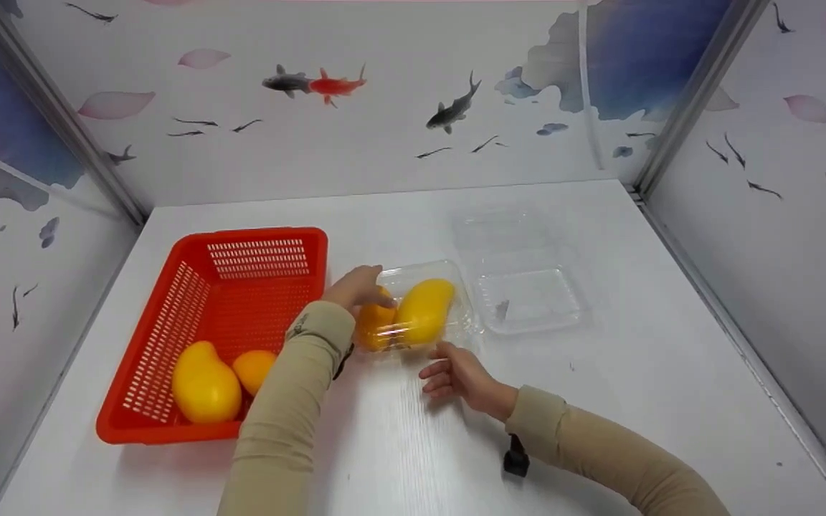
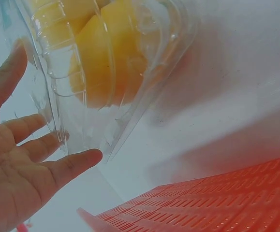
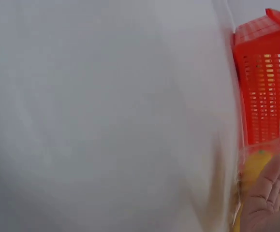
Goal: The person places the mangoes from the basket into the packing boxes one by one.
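A clear plastic box (image 1: pixel 460 304) lies mid-table with a yellow mango (image 1: pixel 424 312) and a more orange fruit (image 1: pixel 376 331) inside. My left hand (image 1: pixel 357 287) is at the box's left side, its fingers spread and fairly straight. In the left wrist view, fingertips of that hand (image 2: pixel 28 169) touch the clear plastic wall. At the box's near right corner is my right hand (image 1: pixel 464 376), fingers loosely bent, holding nothing visible. The right wrist view shows this hand (image 3: pixel 268 198) beside the box; whether it touches the plastic I cannot tell.
Left of the box stands a red basket (image 1: pixel 230 301) holding a large yellow mango (image 1: pixel 205 383) and an orange fruit (image 1: pixel 253 369), partly hidden by the left sleeve. An opened clear plastic box (image 1: pixel 528 304) lies to the right. Printed panels border the white table (image 1: pixel 642 401).
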Tool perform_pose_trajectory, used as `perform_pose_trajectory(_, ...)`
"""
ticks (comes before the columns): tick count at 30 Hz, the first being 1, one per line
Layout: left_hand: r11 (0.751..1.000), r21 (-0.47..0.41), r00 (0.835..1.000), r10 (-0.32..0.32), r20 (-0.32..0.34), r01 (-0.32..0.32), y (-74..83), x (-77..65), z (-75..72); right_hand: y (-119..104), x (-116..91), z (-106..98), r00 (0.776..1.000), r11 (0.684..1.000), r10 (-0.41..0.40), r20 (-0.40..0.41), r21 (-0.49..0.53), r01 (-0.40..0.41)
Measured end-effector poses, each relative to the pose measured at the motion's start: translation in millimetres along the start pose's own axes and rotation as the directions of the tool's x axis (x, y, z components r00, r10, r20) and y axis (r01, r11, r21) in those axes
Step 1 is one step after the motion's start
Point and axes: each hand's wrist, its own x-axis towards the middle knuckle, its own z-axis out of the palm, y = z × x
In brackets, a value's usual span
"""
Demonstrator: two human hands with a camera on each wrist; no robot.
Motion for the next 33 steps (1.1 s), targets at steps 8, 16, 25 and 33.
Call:
perform_pose_trajectory(8, 0.997, -0.077, 1.0, -0.023, -0.012, 0.022, -2.2, -3.7, 2.0, 6.2, 18.4, 60.8, 0.982, 0.998, 0.054, 0.179, -0.035, -0.048)
perform_pose_trajectory(16, 0.998, -0.061, 1.0, 0.005, -0.016, -0.006, -1.1, -3.9, 1.4, 12.2, 40.0, 101.3, 0.973, 0.991, -0.037, 0.228, 0.13, 0.007)
perform_pose_trajectory(25, 0.999, 0.023, 0.998, 0.05, -0.034, -0.049, -0.4, -2.7, 1.5, 16.5, 45.0, 116.6, 0.979, 0.938, -0.1, 0.179, 0.345, 0.032)
perform_pose_trajectory(33, 0.999, 0.013, 0.999, 0.037, -0.039, -0.036, 0.3, -1.7, 3.1, 15.8, 45.0, 121.1, 0.991, 0.902, -0.069, 0.114, 0.432, 0.013)
